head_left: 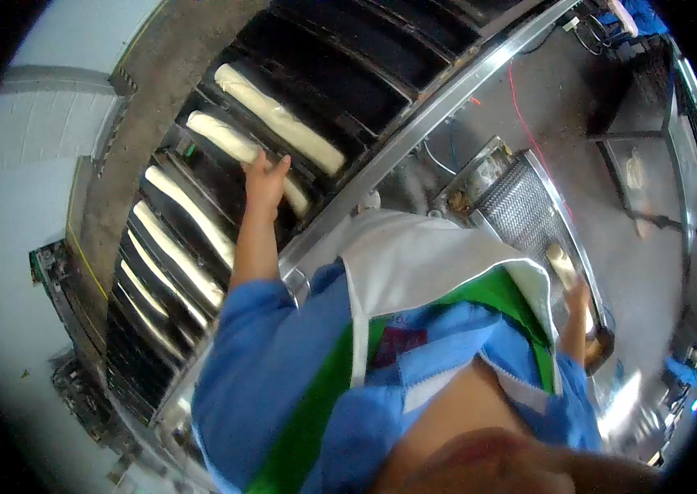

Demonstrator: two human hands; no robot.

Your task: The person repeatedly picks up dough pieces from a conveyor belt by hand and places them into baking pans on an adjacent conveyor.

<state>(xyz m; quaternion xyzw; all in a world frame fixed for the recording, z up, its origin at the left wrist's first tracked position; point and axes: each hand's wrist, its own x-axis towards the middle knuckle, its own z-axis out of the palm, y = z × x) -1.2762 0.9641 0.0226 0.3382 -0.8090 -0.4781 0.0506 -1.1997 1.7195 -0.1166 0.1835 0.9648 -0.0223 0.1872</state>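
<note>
A pale cream log, looking like rolled dough (221,136), lies lengthwise in a dark slot of the slatted conveyor (365,82). My left hand (266,183) is closed around its middle, and the lower end looks blurred. Another dough log (283,119) rests in a neighbouring slot, just beyond that hand. Several more logs (188,210) lie in slots to the left. Over on the right, my right hand (577,306) grips a shorter-looking pale log (561,265) above a perforated metal tray (521,202); its fingers are partly blurred.
A metal rail (439,111) edges the conveyor on my side. Beside the perforated tray is a small metal bin (484,177) with scraps. A red cord (521,111) crosses the floor, and a metal frame stand (645,136) stands at far right.
</note>
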